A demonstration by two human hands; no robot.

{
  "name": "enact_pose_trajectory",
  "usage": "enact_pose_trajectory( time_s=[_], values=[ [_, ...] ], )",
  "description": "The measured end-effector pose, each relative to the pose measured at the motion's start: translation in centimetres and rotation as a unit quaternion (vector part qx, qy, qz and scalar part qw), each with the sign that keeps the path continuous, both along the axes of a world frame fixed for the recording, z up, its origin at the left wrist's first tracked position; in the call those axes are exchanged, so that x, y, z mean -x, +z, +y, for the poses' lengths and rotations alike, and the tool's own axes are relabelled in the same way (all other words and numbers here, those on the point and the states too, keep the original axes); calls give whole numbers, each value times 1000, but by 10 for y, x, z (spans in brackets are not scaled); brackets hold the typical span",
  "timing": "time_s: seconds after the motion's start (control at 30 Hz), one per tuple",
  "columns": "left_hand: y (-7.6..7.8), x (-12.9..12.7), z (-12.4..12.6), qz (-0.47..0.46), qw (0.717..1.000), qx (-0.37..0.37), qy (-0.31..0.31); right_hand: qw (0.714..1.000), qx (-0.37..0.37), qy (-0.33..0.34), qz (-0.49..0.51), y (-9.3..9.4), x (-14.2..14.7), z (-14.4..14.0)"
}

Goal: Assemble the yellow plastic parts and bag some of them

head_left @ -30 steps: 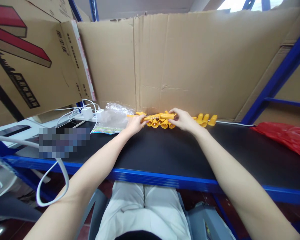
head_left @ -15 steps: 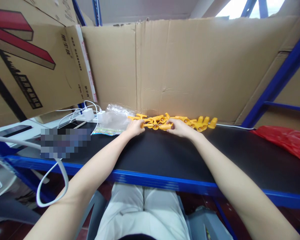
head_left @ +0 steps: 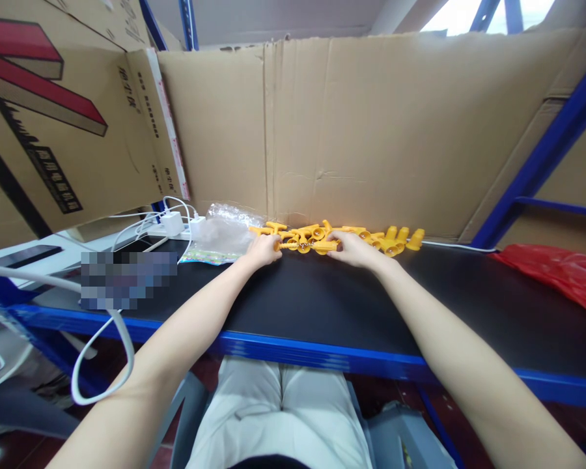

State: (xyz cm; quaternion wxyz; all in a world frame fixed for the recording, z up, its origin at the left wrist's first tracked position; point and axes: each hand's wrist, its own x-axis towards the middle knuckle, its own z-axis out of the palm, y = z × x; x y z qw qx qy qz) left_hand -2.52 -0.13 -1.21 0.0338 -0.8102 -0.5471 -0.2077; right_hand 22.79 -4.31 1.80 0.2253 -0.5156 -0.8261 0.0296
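My left hand (head_left: 264,250) is closed around the near end of a yellow plastic rod with a spiral, screw-like shaft (head_left: 289,245). The shaft points right, toward my right hand (head_left: 351,250). Between the thumb and fingers of that hand is a yellow cup-like cylinder (head_left: 325,245), lying sideways. A small gap shows between the two pieces, though the loose parts behind blur it. Just behind my hands lies a row of yellow plastic parts (head_left: 317,230), some T-shaped and some cup-shaped. Several yellow cups (head_left: 415,240) stand upside down at the row's right end.
A clear plastic bag (head_left: 224,234) lies left of my hands, near white chargers (head_left: 172,224) and cables. Red plastic (head_left: 551,270) lies at the far right. Cardboard (head_left: 395,130) walls the back of the black tabletop (head_left: 317,299). A white cable (head_left: 127,345) loops over my left forearm.
Both hands stay almost where they were. The cylinder in my right hand has shifted slightly right, and more of the spiral shaft shows between my hands.
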Motion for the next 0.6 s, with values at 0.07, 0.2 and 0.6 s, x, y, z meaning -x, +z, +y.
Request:
enact_pose_trajectory(
  time_s=[0.07, 0.2, 0.6],
  values=[
    [0, 0, 0, 3, 1000, 5, 0, 1000, 4, -6, 2, 1, 1, -1],
    [0, 0, 1, 11, 1000, 3, 2, 1000, 6, -8, 16, 0, 0, -1],
    [-2, 3, 4, -3, 1000, 9, 3, 999, 15, -4, 44, -2, -5, 3]
  ],
)
